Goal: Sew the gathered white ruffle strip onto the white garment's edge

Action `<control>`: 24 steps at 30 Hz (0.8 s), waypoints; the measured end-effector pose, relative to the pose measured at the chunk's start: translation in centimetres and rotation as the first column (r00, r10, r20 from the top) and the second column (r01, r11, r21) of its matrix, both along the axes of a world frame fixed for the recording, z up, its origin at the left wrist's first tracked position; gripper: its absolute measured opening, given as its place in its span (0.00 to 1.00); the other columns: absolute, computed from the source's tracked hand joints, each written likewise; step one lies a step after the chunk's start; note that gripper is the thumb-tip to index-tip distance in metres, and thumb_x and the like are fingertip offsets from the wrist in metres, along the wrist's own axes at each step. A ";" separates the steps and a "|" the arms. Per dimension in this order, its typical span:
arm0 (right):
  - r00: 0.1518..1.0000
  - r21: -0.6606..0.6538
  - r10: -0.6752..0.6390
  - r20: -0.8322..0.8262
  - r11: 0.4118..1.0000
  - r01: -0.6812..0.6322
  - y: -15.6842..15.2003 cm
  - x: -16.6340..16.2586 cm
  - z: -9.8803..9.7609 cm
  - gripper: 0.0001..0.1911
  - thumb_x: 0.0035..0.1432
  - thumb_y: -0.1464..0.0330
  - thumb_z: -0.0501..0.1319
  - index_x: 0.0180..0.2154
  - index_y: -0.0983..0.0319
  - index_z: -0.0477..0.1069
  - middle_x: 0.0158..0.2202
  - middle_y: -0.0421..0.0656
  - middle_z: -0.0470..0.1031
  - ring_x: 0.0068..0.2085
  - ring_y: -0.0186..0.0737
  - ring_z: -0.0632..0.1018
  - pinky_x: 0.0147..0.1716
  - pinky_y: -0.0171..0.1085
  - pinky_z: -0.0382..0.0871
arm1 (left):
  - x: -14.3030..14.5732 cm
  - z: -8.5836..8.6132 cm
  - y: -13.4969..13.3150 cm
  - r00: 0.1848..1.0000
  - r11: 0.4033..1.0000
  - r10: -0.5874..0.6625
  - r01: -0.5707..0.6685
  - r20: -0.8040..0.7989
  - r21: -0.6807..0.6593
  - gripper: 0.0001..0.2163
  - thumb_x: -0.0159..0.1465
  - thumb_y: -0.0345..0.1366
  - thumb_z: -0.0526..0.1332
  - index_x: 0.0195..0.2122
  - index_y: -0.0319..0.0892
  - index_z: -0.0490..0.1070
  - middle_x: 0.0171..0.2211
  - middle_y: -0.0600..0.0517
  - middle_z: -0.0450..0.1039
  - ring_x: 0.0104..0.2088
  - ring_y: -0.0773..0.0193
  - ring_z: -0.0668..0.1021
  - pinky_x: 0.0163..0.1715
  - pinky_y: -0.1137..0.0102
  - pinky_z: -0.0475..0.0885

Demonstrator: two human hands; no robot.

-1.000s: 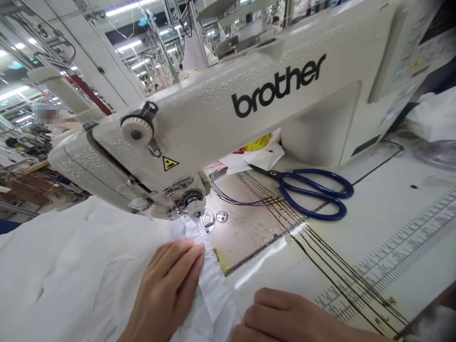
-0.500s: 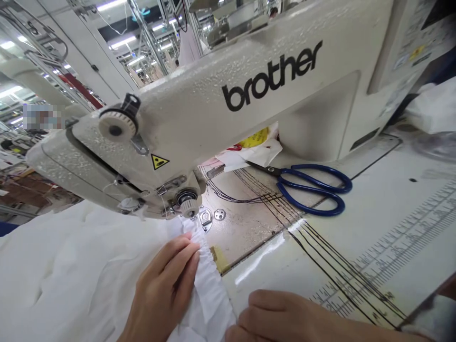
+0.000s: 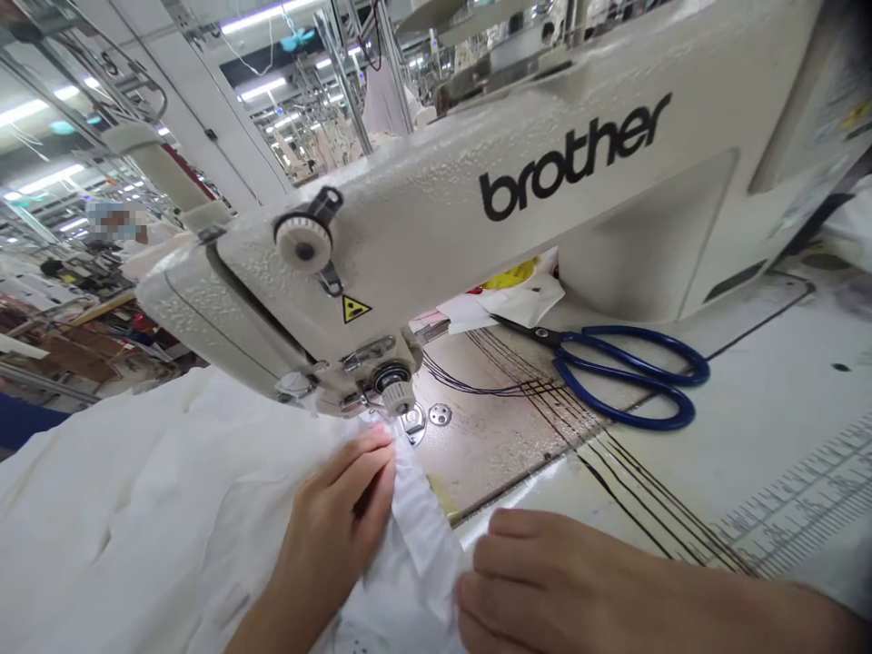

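White fabric (image 3: 136,509) lies spread over the left of the table, and a narrow gathered strip of it (image 3: 422,518) runs up to the presser foot (image 3: 401,413) of a cream Brother sewing machine (image 3: 518,209). My left hand (image 3: 344,518) lies flat on the fabric just left of that strip, fingers stretched toward the needle. My right hand (image 3: 545,572) rests at the strip's near end, fingers curled and pinching its edge against the table.
Blue-handled scissors (image 3: 619,377) lie on the machine bed right of the needle. Black guide lines (image 3: 613,472) and a printed ruler (image 3: 804,495) mark the white tabletop. A yellow and white bag (image 3: 510,291) sits behind the machine arm. Other workstations fill the far left background.
Both hands have slid forward toward the presser foot, feeding the gathered strip. The view has shifted so the machine sits further right.
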State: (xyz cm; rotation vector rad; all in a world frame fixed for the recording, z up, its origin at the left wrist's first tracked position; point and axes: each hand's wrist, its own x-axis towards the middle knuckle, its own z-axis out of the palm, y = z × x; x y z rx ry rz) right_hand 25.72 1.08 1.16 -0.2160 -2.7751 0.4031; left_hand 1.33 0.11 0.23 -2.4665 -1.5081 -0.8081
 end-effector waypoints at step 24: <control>0.997 0.140 0.041 -0.066 0.990 -0.032 0.7 -0.9 -0.3 0.05 0.65 0.74 0.59 0.42 0.67 0.72 0.38 0.39 0.74 0.35 0.36 0.68 0.42 0.37 0.63 | 0.7 0.1 -2.1 0.996 0.998 0.051 -0.052 -0.074 -0.017 0.07 0.65 0.29 0.56 0.42 0.44 0.70 0.51 0.48 0.74 0.53 0.64 0.76 0.55 0.69 0.71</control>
